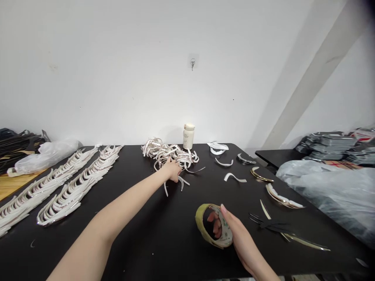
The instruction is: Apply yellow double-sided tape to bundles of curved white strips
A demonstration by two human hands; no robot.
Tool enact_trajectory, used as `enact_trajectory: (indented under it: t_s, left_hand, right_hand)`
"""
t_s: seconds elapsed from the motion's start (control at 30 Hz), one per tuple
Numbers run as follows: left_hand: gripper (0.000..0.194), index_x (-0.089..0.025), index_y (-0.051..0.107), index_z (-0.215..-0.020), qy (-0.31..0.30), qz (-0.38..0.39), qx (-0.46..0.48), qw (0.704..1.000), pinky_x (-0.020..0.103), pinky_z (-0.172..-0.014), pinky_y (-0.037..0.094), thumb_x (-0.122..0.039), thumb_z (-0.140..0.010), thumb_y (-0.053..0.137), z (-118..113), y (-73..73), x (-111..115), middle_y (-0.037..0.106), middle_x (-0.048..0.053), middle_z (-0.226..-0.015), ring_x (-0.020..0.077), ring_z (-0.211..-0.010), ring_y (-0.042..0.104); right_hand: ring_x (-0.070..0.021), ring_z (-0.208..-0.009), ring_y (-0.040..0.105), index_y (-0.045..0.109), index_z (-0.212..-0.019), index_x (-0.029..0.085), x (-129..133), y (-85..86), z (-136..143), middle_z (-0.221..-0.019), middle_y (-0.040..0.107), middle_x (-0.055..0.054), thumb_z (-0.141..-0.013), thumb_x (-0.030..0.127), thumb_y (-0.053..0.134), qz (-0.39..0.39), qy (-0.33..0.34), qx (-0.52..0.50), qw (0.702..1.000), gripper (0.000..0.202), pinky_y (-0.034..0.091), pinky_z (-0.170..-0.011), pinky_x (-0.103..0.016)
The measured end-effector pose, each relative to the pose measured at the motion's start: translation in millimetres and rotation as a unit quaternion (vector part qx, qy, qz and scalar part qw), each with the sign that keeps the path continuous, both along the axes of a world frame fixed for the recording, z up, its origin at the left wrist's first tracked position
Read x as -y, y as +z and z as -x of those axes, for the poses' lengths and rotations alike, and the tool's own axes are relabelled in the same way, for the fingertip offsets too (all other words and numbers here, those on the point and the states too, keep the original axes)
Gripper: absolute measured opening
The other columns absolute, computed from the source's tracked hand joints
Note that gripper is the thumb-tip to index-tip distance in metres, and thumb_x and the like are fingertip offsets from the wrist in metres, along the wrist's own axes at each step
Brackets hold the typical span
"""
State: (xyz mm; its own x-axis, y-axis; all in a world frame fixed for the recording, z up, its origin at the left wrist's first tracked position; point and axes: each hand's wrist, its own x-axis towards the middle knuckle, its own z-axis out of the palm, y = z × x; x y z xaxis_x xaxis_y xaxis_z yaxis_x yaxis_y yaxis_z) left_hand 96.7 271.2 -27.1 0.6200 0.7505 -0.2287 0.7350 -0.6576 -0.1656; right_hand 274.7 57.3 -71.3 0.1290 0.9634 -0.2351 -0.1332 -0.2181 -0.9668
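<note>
My left hand (172,170) is stretched out to the front edge of a tangled pile of white, glossy curved strips (174,152). Its fingers are curled at the strips, and a few strip ends (182,183) fan out just below it; the fingertips are partly hidden. My right hand (241,238) grips a roll of yellowish tape (200,220), tilted so its hollow core faces me. The thumb lies on the outer rim and the other fingers show through the core. The roll is above the front part of the black table (140,234).
Two long rows of strips (76,187) lie at left, beside a plastic bag (48,156). A cream bottle (188,136) stands behind the pile. Loose curved pieces (283,197) and black scissors-like tools (268,224) lie at right. Plastic-wrapped goods (328,199) sit past the table's right edge.
</note>
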Motion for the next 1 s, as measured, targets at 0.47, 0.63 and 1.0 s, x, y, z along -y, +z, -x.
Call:
enact_trajectory:
  t_s: [0.47, 0.63, 1.0]
  left_hand:
    - [0.017, -0.014, 0.062, -0.095, 0.001, 0.23, 0.198, 0.953, 0.03, -0.063, 0.054, -0.03, -0.089, 0.06, 34, 10.0, 50, 0.066, 0.0, -0.083, 0.0127, -0.066, 0.063]
    - [0.013, -0.017, 0.059, -0.088, 0.012, 0.266, 0.31, 0.913, 0.021, -0.054, 0.048, -0.027, -0.083, 0.065, 37, 7.6, 65, 0.06, -0.005, -0.073, 0.009, -0.058, 0.057]
    - [0.026, -0.019, 0.055, -0.082, 0.059, 0.148, 0.34, 0.927, 0.025, -0.061, 0.047, -0.042, -0.091, 0.047, 66, -2.5, 51, 0.062, -0.003, -0.07, 0.0129, -0.064, 0.059]
  right_hand:
    - [-0.029, -0.097, 0.054, 0.069, -0.099, 0.021, -43, 1.3, -38, -0.097, 0.065, -0.009, -0.086, 0.054, 0.046, -0.183, -0.024, 0.454, 0.871, 0.042, 0.037, -0.091, -0.043]
    - [-0.0263, -0.081, 0.055, 0.072, -0.077, 0.027, -47, 24.4, 13, -0.077, 0.068, -0.005, -0.085, 0.046, 0.055, -0.227, 0.046, 0.499, 0.835, 0.026, 0.035, -0.077, -0.037]
    - [-0.0188, -0.057, 0.059, 0.071, -0.093, 0.025, -52, 21.4, -22, -0.061, 0.068, 0.001, -0.089, 0.047, 0.046, -0.164, -0.029, 0.415, 0.895, 0.033, 0.038, -0.06, -0.029]
